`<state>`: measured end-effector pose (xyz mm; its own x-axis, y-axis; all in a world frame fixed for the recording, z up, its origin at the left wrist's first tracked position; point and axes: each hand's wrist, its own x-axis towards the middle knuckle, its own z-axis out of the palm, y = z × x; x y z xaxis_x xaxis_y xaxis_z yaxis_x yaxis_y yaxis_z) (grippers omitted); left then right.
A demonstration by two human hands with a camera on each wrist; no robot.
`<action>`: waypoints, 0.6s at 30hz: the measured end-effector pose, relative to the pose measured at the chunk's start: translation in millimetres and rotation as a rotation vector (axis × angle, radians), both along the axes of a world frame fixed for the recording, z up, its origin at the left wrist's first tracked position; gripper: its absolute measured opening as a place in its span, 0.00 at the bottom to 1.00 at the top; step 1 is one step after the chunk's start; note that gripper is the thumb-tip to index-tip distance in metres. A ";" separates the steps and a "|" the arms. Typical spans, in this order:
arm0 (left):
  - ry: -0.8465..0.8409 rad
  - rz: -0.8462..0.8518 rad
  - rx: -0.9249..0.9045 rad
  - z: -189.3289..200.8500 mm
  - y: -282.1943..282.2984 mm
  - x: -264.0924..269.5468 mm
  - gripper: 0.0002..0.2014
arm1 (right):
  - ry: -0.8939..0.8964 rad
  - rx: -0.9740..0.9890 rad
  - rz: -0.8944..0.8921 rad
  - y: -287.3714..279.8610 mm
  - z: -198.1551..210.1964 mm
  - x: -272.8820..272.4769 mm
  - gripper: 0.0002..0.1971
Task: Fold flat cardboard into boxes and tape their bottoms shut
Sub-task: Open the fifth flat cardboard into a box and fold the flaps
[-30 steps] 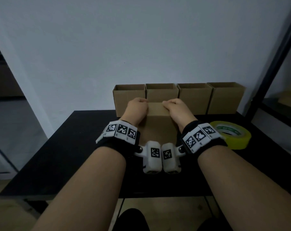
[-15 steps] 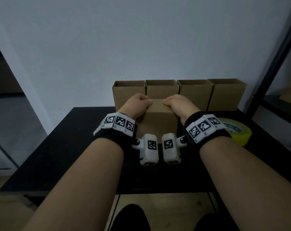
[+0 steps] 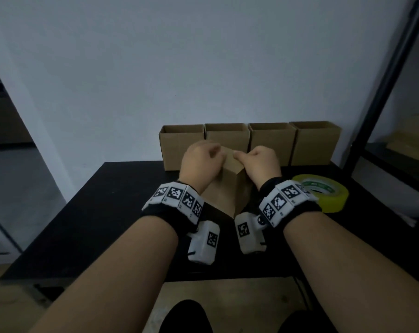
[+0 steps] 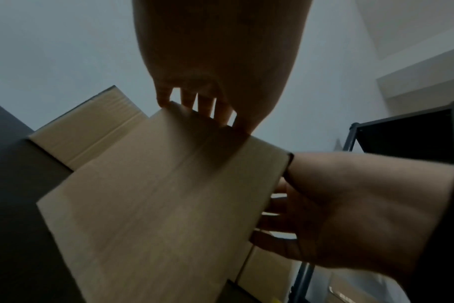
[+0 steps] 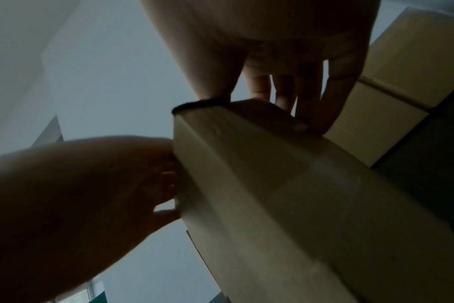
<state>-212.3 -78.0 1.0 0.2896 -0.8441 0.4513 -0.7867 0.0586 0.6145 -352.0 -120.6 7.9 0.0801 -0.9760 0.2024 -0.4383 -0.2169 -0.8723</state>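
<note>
- Head view: cardboard box (image 3: pixel 230 188) on end over the black table (image 3: pixel 83 224), turned so 1 vertical corner edge faces the camera; whether its base touches the table cannot be told.
- Left hand (image 3: pixel 200 162) curls over the box's top left edge; right hand (image 3: pixel 259 162) curls over the top right edge. Both grip the box, knuckles up.
- Head view alone shows 4 finished boxes (image 3: pixel 272 143) in a row at the table's back edge against the wall, open tops up, sides touching or nearly so.
- Only this view shows the whole yellow-green tape roll (image 3: pixel 321 193), flat on the table just right of the right wrist, apart from the box.
- Left wrist view adds: left fingers (image 4: pixel 205 106) hooked over the upper edge, right fingers wrapped round the far edge.
- Right wrist view adds: a glossy clear tape strip (image 5: pixel 316 178) across 1 box face, and a thin dark edge where the thumb presses.
- Box: matte brown corrugated board, fine ribbing, sharp folded corners.
- Table: smooth, dark, flat. Wall: plain pale grey.
- Wristbands (image 3: pixel 179 200): white blocks with black square markers on black straps.
</note>
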 end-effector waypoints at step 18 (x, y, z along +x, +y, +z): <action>-0.161 -0.106 0.073 -3.6 -10.8 8.1 0.19 | 0.006 0.044 0.027 -6.4 -7.2 7.1 0.15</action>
